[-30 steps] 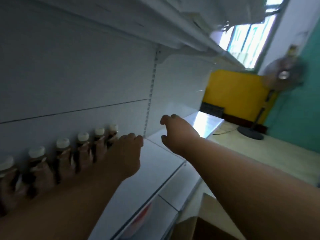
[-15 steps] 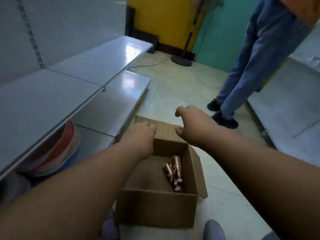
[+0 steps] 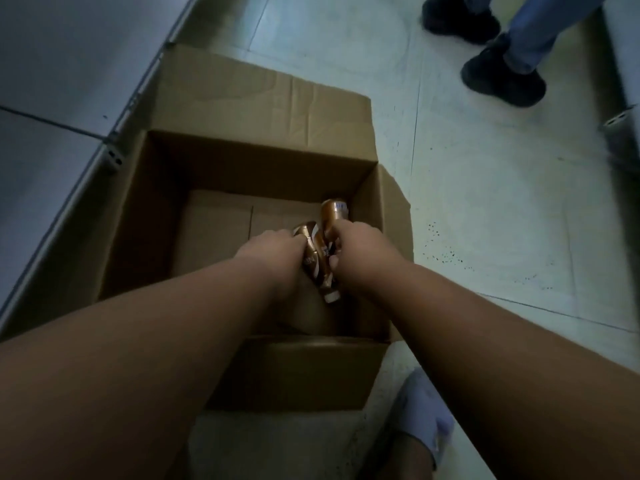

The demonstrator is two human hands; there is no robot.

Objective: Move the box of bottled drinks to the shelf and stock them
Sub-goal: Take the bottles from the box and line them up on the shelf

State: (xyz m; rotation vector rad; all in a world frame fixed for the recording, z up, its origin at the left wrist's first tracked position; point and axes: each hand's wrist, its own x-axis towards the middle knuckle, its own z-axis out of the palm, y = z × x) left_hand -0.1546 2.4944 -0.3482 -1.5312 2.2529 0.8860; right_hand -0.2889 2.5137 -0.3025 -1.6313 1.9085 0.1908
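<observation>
Bottles (image 3: pixel 320 258) lie on their sides at the bottom of the cardboard box (image 3: pixel 221 174), toward its right wall, and both hands are down among them. The left hand (image 3: pixel 273 251) has its fingers curled over the left bottle, and the right hand (image 3: pixel 360 251) closes around the one beside it; both grips look shut on a bottle, though the fingertips are hidden underneath. The box sits open on the floor (image 3: pixel 485 202), against the foot of the shelf (image 3: pixel 52 150) at the left. These appear to be the last bottles, so the task seems near its end. The risk, as I judge it, is in the lift: the bottles touch each other, and drawing both up together could make one slip or knock against the box wall or its raised flap. Another person's shoes (image 3: pixel 502 77) stand near the far right, well apart from the box.
</observation>
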